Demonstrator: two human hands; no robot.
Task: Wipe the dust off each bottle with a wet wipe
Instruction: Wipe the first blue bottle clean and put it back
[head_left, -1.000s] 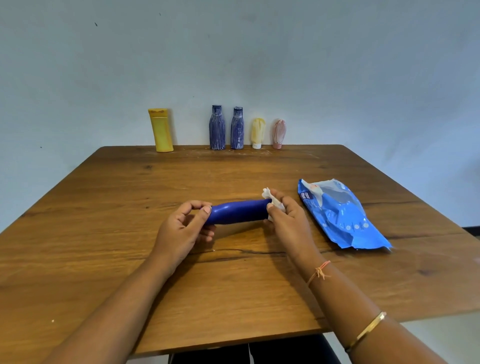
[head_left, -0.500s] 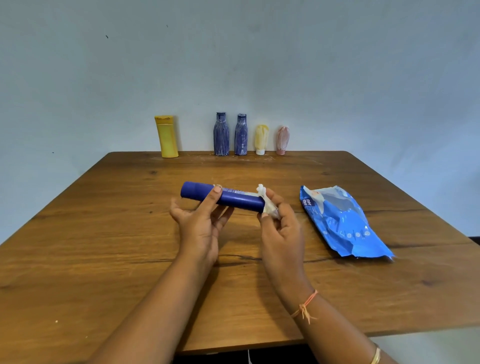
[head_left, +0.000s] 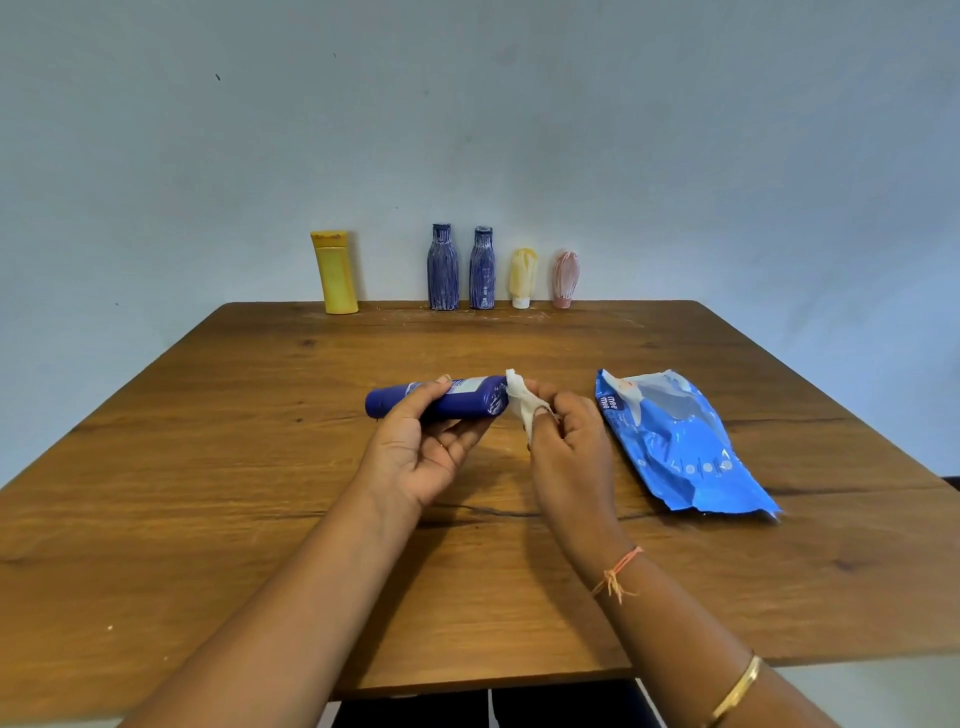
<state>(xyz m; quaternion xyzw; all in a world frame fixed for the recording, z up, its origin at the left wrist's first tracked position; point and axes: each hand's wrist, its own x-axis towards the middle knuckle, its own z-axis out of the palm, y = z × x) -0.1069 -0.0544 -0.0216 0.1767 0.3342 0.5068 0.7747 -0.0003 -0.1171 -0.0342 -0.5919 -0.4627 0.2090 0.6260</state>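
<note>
My left hand (head_left: 423, 447) holds a dark blue bottle (head_left: 457, 402) lying sideways above the table's middle, cap end pointing left. My right hand (head_left: 569, 441) pinches a crumpled white wet wipe (head_left: 519, 402) against the bottle's right end. Along the far edge by the wall stand a yellow bottle (head_left: 335, 273), two dust-streaked blue bottles (head_left: 443, 267) (head_left: 482, 268), a small pale yellow tube (head_left: 522, 277) and a small pink tube (head_left: 565, 278).
A blue wet-wipe packet (head_left: 675, 441) lies flat on the wooden table (head_left: 208, 467) to the right of my right hand. White dust specks lie on the wood near the row of bottles. The table's near edge is below my forearms.
The left hand turned palm up under the bottle, showing its label. The wipe slid from the bottle's body to its right end.
</note>
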